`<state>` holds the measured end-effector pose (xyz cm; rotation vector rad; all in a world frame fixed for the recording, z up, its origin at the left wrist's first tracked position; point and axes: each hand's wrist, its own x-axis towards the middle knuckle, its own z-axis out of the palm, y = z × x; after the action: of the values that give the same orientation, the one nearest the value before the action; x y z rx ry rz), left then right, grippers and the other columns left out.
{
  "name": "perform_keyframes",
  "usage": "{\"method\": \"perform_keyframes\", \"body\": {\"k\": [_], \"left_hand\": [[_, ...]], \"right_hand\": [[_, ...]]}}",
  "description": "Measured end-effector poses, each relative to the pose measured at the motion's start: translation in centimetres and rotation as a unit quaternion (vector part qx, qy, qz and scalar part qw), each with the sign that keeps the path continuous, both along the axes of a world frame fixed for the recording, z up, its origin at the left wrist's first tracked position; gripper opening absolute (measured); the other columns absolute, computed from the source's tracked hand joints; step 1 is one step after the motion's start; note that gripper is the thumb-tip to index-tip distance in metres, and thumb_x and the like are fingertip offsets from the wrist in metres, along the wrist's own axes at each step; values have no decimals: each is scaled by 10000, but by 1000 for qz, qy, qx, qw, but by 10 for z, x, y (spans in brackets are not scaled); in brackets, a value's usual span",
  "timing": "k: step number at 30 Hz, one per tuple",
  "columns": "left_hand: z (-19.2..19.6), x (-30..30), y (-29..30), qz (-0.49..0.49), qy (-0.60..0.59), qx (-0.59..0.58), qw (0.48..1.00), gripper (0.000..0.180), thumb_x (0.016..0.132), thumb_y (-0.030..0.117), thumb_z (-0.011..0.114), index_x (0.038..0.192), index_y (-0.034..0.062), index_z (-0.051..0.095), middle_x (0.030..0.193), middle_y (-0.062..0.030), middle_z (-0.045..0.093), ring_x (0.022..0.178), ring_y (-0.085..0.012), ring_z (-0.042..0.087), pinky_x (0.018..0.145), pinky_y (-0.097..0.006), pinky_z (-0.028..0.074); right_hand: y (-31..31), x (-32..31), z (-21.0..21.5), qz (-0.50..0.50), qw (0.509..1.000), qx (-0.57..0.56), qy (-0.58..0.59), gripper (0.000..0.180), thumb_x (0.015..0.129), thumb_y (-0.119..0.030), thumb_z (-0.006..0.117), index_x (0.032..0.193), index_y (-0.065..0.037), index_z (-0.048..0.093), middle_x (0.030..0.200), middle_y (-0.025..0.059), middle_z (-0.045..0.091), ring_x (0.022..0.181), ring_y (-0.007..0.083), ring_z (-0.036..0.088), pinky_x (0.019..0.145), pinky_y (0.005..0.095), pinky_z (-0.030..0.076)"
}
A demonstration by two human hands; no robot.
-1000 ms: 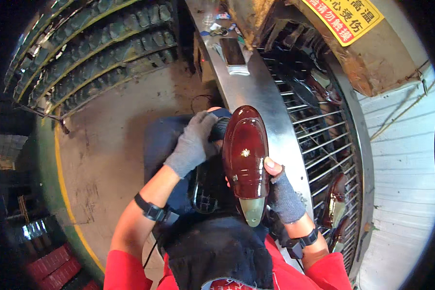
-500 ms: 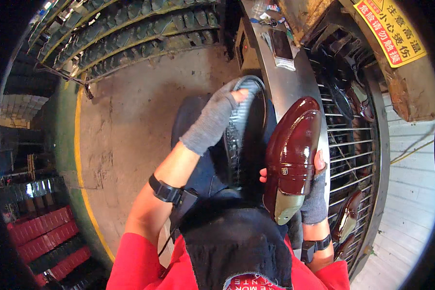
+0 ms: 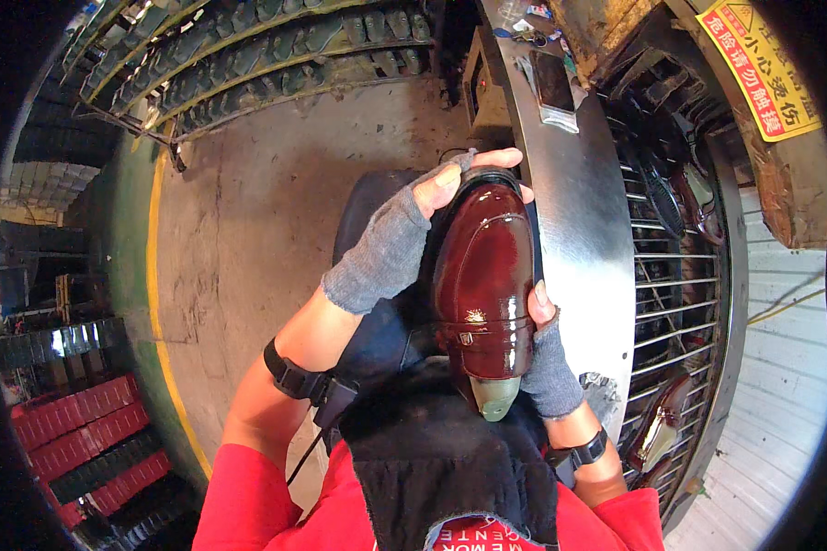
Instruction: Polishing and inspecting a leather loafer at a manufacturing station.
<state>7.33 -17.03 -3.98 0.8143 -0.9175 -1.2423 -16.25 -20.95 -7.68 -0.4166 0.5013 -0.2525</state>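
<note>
A glossy dark red shoe upper [image 3: 487,266] with a strap and small buckle lies over my lap, toe pointing away. Its grey-green last [image 3: 496,397] shows at the heel end. Beneath the toe, the rim of a black shoe sole [image 3: 487,176] curves out; most of the sole is hidden. My left hand [image 3: 418,211], in a grey fingerless glove, is closed round the sole at the toe, its fingers reaching over the tip. My right hand [image 3: 549,349], gloved likewise, grips the upper's right side near the strap, thumb along the edge and other fingers hidden underneath.
To my right runs a metal bench [image 3: 574,220] with a dark phone-like slab [image 3: 553,87] on it. Beyond lies a barred rack [image 3: 675,285] holding shoes, under a yellow and red warning sign [image 3: 758,73]. Shelves of shoes [image 3: 276,69] stand far left.
My right hand has brought the red upper leftward onto the black sole, covering it. My left hand has shifted to the toe end, its fingers now over the tip.
</note>
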Motion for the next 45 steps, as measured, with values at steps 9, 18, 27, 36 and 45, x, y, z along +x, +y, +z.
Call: {"method": "perform_keyframes", "body": {"k": [9,18,27,36,45], "left_hand": [[-3,-6,0,-11,32,15,999,872,1015,686,484,1604,52,383,1422,-184,629,1213,-230,649,1073,-377,520],[14,-18,19,-9,41,39,998,848,963,500,721,1599,60,371,1424,-173,626,1201,-230,653,1065,-387,519],[48,-5,47,19,-250,39,967,856,815,150,847,1535,43,397,1416,-192,646,1228,-249,665,1088,-396,502],[48,-9,86,92,-125,30,987,862,809,130,844,1521,86,360,1481,-253,583,1329,-325,611,1141,-455,472],[30,-24,74,172,-30,-60,983,971,817,566,859,1566,250,329,1521,-261,513,1364,-543,516,1090,-657,475]], "right_hand": [[-1,2,11,3,997,-63,40,725,1043,-584,557,1517,-42,470,1380,186,658,1139,303,726,973,454,626],[2,-2,14,31,999,-18,27,862,960,-632,657,1553,-49,428,1403,199,634,1172,324,705,1015,467,603],[9,5,23,97,989,-82,81,884,904,-712,655,1411,10,601,1258,155,724,1107,249,725,963,387,593],[-14,7,49,208,930,-298,58,878,915,-772,612,1317,8,664,1320,177,669,1117,208,676,979,342,534],[-14,-42,78,61,969,-147,190,793,946,-638,660,1408,3,589,1315,145,675,1117,255,700,971,379,588]]}}
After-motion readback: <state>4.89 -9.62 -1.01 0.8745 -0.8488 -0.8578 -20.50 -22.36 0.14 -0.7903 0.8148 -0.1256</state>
